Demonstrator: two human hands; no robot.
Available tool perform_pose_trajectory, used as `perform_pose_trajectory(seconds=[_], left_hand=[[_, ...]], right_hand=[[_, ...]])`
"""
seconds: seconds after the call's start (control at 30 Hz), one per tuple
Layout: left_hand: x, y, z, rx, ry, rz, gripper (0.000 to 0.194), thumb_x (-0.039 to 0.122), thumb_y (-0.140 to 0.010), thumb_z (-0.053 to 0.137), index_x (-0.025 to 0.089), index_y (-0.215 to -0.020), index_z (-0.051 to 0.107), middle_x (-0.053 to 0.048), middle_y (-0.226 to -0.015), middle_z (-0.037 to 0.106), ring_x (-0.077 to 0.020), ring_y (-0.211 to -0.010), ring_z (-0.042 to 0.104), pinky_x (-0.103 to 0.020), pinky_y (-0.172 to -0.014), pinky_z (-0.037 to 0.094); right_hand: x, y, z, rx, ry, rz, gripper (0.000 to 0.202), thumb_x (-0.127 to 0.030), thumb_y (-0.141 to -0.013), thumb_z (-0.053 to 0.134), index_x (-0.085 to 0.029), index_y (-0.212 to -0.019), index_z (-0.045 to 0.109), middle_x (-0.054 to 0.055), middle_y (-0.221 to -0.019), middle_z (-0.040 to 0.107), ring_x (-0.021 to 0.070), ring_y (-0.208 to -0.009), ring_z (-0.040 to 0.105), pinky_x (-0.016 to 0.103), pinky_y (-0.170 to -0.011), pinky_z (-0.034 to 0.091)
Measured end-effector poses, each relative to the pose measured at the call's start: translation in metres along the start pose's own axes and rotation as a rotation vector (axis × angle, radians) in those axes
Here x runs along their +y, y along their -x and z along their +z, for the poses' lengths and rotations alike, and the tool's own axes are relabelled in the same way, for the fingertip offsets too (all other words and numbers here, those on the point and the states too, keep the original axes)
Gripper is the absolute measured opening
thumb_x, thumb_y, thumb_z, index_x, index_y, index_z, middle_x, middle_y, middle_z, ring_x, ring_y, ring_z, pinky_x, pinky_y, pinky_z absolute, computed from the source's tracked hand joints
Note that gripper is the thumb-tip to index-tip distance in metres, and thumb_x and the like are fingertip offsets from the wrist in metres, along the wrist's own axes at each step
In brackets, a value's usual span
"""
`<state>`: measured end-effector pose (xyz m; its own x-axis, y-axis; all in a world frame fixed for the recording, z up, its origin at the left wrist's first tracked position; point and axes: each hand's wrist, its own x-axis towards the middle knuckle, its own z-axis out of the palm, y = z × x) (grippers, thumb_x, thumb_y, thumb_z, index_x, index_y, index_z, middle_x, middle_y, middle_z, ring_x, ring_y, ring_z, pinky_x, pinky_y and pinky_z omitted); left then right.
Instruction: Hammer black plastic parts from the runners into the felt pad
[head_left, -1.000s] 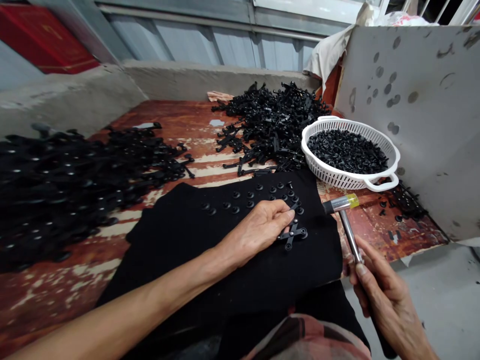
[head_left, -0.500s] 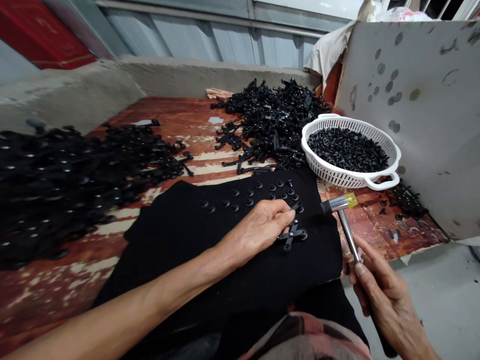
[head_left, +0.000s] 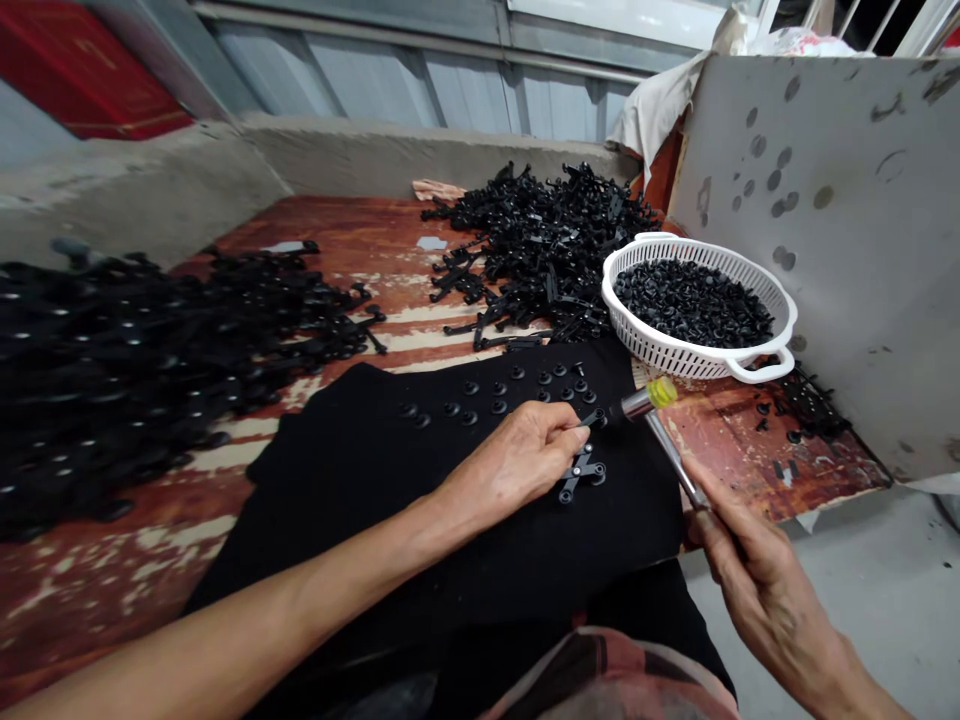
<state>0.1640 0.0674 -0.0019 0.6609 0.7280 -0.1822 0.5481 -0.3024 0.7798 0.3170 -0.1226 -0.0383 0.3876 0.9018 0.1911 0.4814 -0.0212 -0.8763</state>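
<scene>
My left hand (head_left: 536,445) pinches a black jointed linkage (head_left: 585,470), whose arms spread out below and beyond the fingertips. It is held over a black cloth (head_left: 360,490). My right hand (head_left: 757,560) is closed around the shaft of a mallet (head_left: 671,455) with a metal head and a yellow tip. The mallet's dark face is close to the linkage's upper end; whether they touch I cannot tell. Small black round caps (head_left: 499,405) stand in loose rows on the cloth, just beyond my left hand.
A white slotted basket (head_left: 694,360) of small black parts stands on the right. Heaps of black linkages lie at the back (head_left: 547,240) and at the left (head_left: 112,370) of the worn red tabletop (head_left: 300,215). A spotted grey panel (head_left: 832,250) closes off the right side.
My right hand has swung the mallet left, bringing its head nearer the linkage. The linkage has shifted slightly left, while my left hand keeps its grip.
</scene>
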Motion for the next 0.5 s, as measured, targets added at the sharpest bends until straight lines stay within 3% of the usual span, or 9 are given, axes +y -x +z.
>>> perform_pose_trajectory(seconds=[0.1, 0.23, 0.33, 0.43, 0.5], left_hand=[[0.000, -0.002, -0.002, -0.014, 0.009, -0.008, 0.028, 0.037, -0.078, 0.047, 0.020, -0.056, 0.049, 0.005, -0.047, 0.038, -0.0096, -0.045, 0.032, -0.023, -0.044, 0.021], [-0.004, -0.004, -0.001, -0.028, 0.022, -0.007, 0.030, 0.039, -0.079, 0.047, 0.020, -0.057, 0.048, 0.006, -0.046, 0.037, -0.0096, -0.044, 0.031, -0.024, -0.043, 0.021], [-0.009, -0.005, 0.002, -0.018, 0.031, 0.014, 0.030, 0.039, -0.080, 0.046, 0.020, -0.057, 0.048, 0.005, -0.048, 0.039, -0.0096, -0.045, 0.032, -0.024, -0.044, 0.021], [-0.011, -0.005, 0.003, 0.002, 0.037, 0.027, 0.029, 0.038, -0.079, 0.047, 0.019, -0.056, 0.048, 0.005, -0.049, 0.040, -0.0098, -0.046, 0.034, -0.023, -0.044, 0.021], [-0.011, -0.006, 0.003, -0.006, 0.039, 0.014, 0.030, 0.039, -0.079, 0.047, 0.019, -0.057, 0.049, 0.005, -0.049, 0.040, -0.0100, -0.046, 0.034, -0.023, -0.044, 0.022]], right_hand=[[-0.005, -0.003, -0.001, -0.034, 0.123, -0.178, 0.052, -0.011, -0.096, 0.046, -0.028, -0.145, 0.046, 0.007, -0.135, 0.063, 0.0210, -0.119, 0.063, 0.040, -0.104, 0.049], [-0.018, -0.003, -0.002, 0.082, 0.190, -0.346, 0.070, -0.002, -0.092, 0.047, -0.039, -0.150, 0.035, -0.001, -0.145, 0.055, 0.0207, -0.127, 0.057, 0.037, -0.106, 0.049], [-0.020, -0.007, -0.003, 0.112, 0.264, -0.383, 0.073, 0.000, -0.090, 0.046, -0.038, -0.151, 0.032, 0.003, -0.143, 0.057, 0.0267, -0.123, 0.060, 0.042, -0.098, 0.055], [-0.017, -0.011, -0.006, -0.067, 0.346, -0.349, 0.070, 0.001, -0.088, 0.044, -0.033, -0.149, 0.038, 0.008, -0.135, 0.064, 0.0294, -0.116, 0.065, 0.043, -0.091, 0.059], [-0.017, -0.010, -0.007, -0.037, 0.332, -0.360, 0.070, 0.000, -0.090, 0.045, -0.034, -0.150, 0.036, 0.006, -0.139, 0.061, 0.0277, -0.120, 0.062, 0.041, -0.094, 0.057]])
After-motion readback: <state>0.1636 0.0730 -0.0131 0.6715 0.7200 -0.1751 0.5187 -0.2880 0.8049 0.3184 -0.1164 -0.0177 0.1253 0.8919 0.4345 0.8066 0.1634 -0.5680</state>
